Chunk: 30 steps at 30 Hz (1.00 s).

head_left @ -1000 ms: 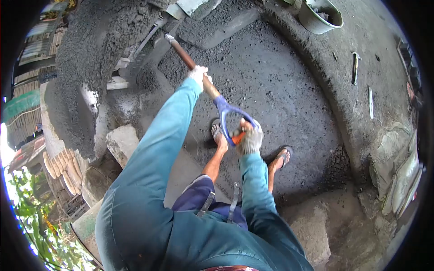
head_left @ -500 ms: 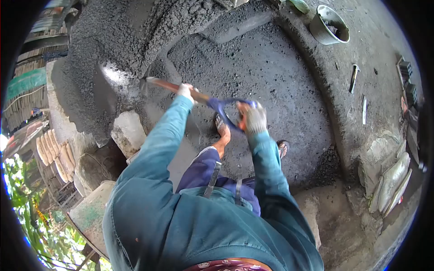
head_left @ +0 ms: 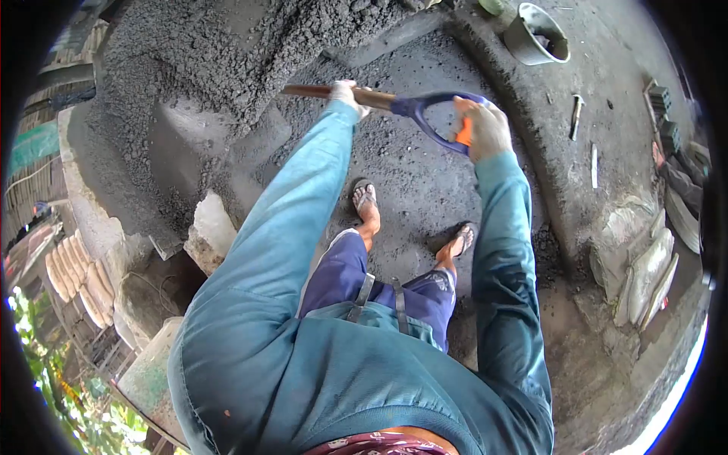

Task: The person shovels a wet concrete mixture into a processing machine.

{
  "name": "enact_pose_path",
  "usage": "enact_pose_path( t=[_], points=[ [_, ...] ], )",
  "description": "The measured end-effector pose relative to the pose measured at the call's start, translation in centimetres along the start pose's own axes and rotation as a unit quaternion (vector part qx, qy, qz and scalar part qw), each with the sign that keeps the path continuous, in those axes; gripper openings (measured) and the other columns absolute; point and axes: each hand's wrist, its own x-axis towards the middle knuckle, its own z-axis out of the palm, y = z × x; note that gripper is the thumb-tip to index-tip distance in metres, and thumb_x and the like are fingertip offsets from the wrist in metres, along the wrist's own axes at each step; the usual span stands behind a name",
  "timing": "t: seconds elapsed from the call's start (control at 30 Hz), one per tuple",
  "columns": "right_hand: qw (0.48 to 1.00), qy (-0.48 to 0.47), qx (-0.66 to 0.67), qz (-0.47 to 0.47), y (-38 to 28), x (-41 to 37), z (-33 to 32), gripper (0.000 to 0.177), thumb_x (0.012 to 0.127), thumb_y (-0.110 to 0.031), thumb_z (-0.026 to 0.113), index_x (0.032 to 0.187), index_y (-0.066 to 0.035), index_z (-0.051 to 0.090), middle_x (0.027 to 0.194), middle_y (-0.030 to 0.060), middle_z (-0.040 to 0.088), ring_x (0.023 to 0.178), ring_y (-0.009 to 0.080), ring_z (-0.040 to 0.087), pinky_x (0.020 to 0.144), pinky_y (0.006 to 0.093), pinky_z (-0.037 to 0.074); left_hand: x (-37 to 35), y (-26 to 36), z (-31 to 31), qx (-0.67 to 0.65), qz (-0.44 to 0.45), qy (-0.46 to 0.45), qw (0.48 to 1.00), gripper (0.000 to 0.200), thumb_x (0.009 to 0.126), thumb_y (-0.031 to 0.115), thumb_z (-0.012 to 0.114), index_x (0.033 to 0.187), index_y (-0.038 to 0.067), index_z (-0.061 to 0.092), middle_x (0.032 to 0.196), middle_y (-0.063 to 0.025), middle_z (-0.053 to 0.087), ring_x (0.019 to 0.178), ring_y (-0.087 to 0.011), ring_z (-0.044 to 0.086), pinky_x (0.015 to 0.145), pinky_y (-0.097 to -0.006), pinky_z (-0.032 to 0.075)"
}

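A shovel (head_left: 378, 99) with a wooden shaft and a blue D-shaped handle lies across my front. My left hand (head_left: 347, 95), in a pale work glove, is closed around the shaft. On the D-handle, my gloved right hand (head_left: 489, 130) grips the far right side, with orange showing at its fingers. The shaft's left end reaches the heap of dark grey, gravelly mix (head_left: 220, 57); the blade cannot be made out there. Loose grit lies on the floor below the shovel.
My sandalled feet stand on the gritty concrete floor (head_left: 409, 197), bordered by a raised curb (head_left: 523, 114). Beyond it are a bucket (head_left: 523, 42), a hammer (head_left: 576, 117) and stacked sacks (head_left: 651, 277). A broken pale block (head_left: 212, 227) stands left of my legs.
Both hands and the shovel have moved right and away from my body. The shaft, slanted before, now lies nearer to level in view. My grip stays on the shaft and D-handle.
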Motion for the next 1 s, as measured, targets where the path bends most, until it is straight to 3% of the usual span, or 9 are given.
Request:
enact_pose_path(
  t=[0.13,0.2,0.27,0.33,0.43,0.53,0.73,0.93,1.0],
  points=[
    [0.986,0.031,-0.122,-0.108,-1.6,-7.7,-6.1,0.027,0.087,-0.020,0.071,0.099,0.002,0.063,0.064,0.0060,0.061,0.053,0.0150,0.058,0.049,0.0284,0.045,-6.1,-6.3,1.0,-0.023,-0.051,-0.075,0.996,0.014,0.087,0.016,0.057,0.080,0.011,0.046,0.074,-0.0053,0.050,0.069,-0.0246,0.052,0.077,-0.0486,0.050],
    [0.865,0.012,-0.270,-0.423,-0.2,-11.9,-8.0,0.042,0.088,-0.042,0.073,0.103,-0.003,0.066,0.080,0.0088,0.067,0.063,0.0176,0.063,0.057,0.0326,0.049,-10.8,-7.0,0.0,0.033,-0.072,-0.066,0.995,0.018,0.087,0.020,0.058,0.080,0.010,0.046,0.071,-0.0052,0.049,0.068,-0.0258,0.052,0.080,-0.0491,0.048],
    [0.823,-0.177,-0.255,-0.475,1.5,-15.3,-10.2,0.047,0.093,-0.053,0.060,0.089,-0.007,0.066,0.079,0.0079,0.066,0.064,0.0237,0.064,0.057,0.0356,0.049,-11.8,-6.0,-1.8,0.079,-0.117,-0.058,0.988,0.019,0.088,0.022,0.060,0.081,0.012,0.046,0.071,-0.0049,0.049,0.065,-0.0249,0.052,0.076,-0.0501,0.048],
    [0.790,-0.191,-0.370,-0.451,2.6,-17.8,-10.6,0.034,0.088,-0.041,0.068,0.090,-0.007,0.066,0.082,0.0102,0.065,0.085,0.0292,0.065,0.085,0.0402,0.050,-9.8,-6.9,-2.7,0.127,-0.087,0.028,0.988,0.019,0.089,0.024,0.062,0.083,0.013,0.047,0.071,-0.0047,0.049,0.059,-0.0238,0.051,0.073,-0.0510,0.048],
    [0.901,0.115,-0.266,-0.323,10.0,-18.3,-12.0,0.047,0.084,-0.013,0.069,0.127,-0.003,0.052,0.108,0.0153,0.063,0.091,0.0244,0.065,0.081,0.0372,0.053,-4.0,-12.0,-3.7,0.214,-0.074,-0.081,0.971,0.017,0.088,0.016,0.064,0.086,0.014,0.047,0.065,-0.0026,0.048,0.052,-0.0218,0.049,0.060,-0.0479,0.047],
    [0.925,0.159,0.341,0.052,9.2,-17.6,-13.7,0.067,0.079,0.002,0.062,0.143,-0.004,0.041,0.108,0.0138,0.062,0.081,0.0226,0.065,0.070,0.0325,0.056,-3.5,-19.3,-1.2,0.173,-0.098,-0.122,0.972,0.016,0.088,0.012,0.063,0.085,0.015,0.047,0.064,-0.0009,0.047,0.052,-0.0197,0.049,0.062,-0.0480,0.048],
    [0.944,0.163,0.286,0.027,8.4,-10.5,-18.1,0.014,0.086,-0.008,0.058,0.097,0.000,0.058,0.074,0.0079,0.060,0.051,0.0141,0.055,0.047,0.0293,0.050,-1.7,-27.4,6.0,0.189,-0.157,-0.100,0.964,0.015,0.092,0.021,0.063,0.090,0.015,0.050,0.067,-0.0030,0.051,0.058,-0.0218,0.054,0.069,-0.0475,0.050],
    [0.932,0.052,0.359,0.027,2.3,-1.9,-14.1,0.010,0.089,-0.008,0.062,0.092,0.002,0.062,0.076,0.0112,0.065,0.059,0.0192,0.062,0.055,0.0334,0.053,1.8,-20.4,14.4,0.205,-0.121,-0.114,0.965,0.023,0.094,0.027,0.061,0.088,0.011,0.046,0.065,-0.0046,0.050,0.059,-0.0226,0.054,0.064,-0.0465,0.051],
    [0.985,0.002,0.133,-0.112,4.7,-1.4,-13.8,0.028,0.086,-0.011,0.067,0.108,0.004,0.060,0.077,0.0108,0.066,0.063,0.0174,0.065,0.057,0.0315,0.053,2.6,-17.5,14.2,0.234,-0.044,-0.128,0.963,0.024,0.095,0.029,0.058,0.083,0.011,0.046,0.065,-0.0049,0.050,0.058,-0.0235,0.053,0.062,-0.0447,0.050]
  ],
)
